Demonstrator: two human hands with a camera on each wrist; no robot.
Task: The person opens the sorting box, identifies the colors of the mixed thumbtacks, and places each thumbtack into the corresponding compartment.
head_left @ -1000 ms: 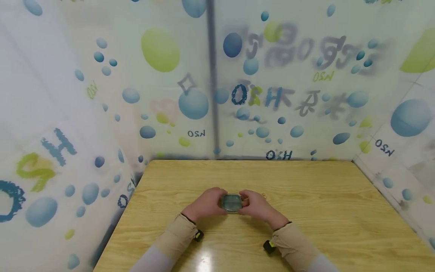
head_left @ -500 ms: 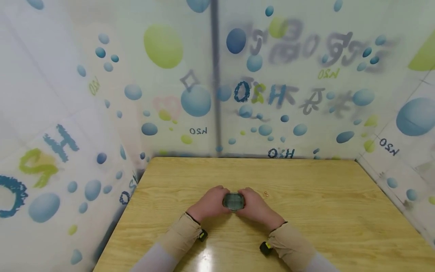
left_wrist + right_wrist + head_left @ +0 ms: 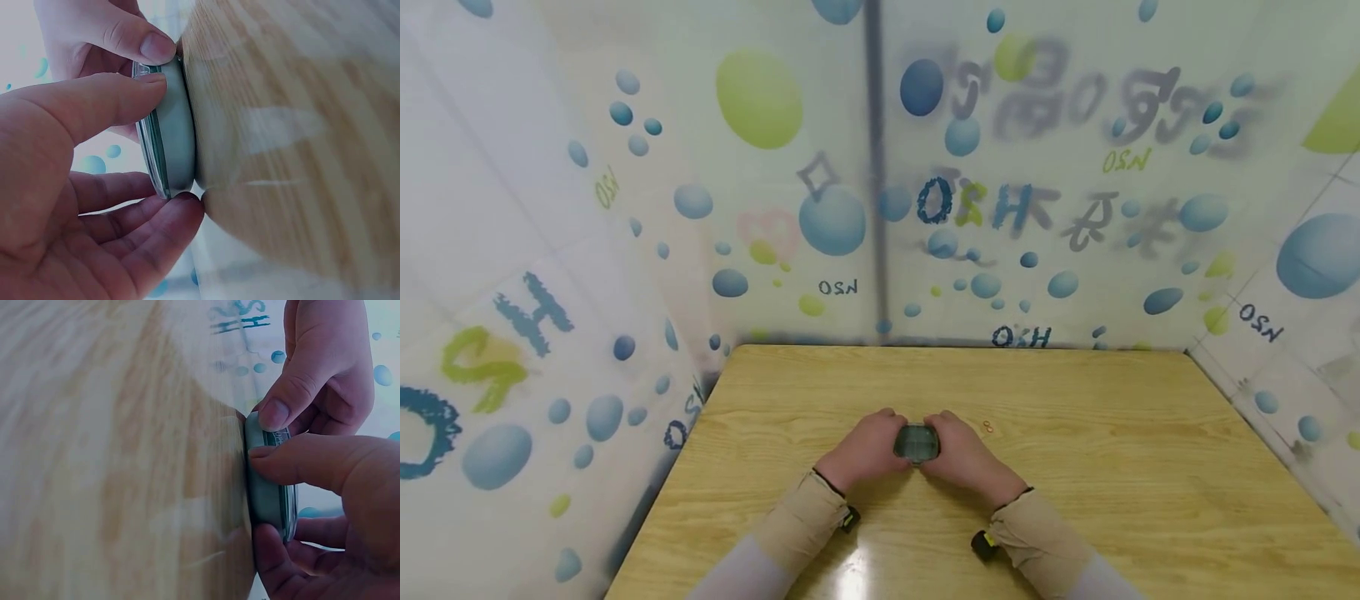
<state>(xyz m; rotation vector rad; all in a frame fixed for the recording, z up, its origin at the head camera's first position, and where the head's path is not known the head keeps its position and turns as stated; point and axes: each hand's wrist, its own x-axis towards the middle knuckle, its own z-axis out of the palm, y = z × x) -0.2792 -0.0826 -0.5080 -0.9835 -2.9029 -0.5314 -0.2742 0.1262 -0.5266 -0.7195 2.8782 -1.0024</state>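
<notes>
A small grey-green case [image 3: 917, 444] with rounded corners and a clear lid sits between both hands at the middle of the table. My left hand [image 3: 867, 451] grips its left side; in the left wrist view the thumb [image 3: 140, 94] lies across the near side and the fingers reach the lower end. Opposite it, my right hand [image 3: 967, 458] holds the right side, its thumb [image 3: 275, 464] on the case wall in the right wrist view. The base of the case [image 3: 265, 487] is at or very near the tabletop. What is inside cannot be made out.
The wooden table [image 3: 1097, 467] extends on all sides of the hands. Just past the right hand lies a tiny orange figure-eight loop [image 3: 988, 427]. A patterned wall [image 3: 775, 250] stands behind the table's far edge, and side walls flank it.
Both hands have closed in on the case, the right moving left against it. The orange loop, partly covered before, now shows fully. The case's outline looks slightly more tilted.
</notes>
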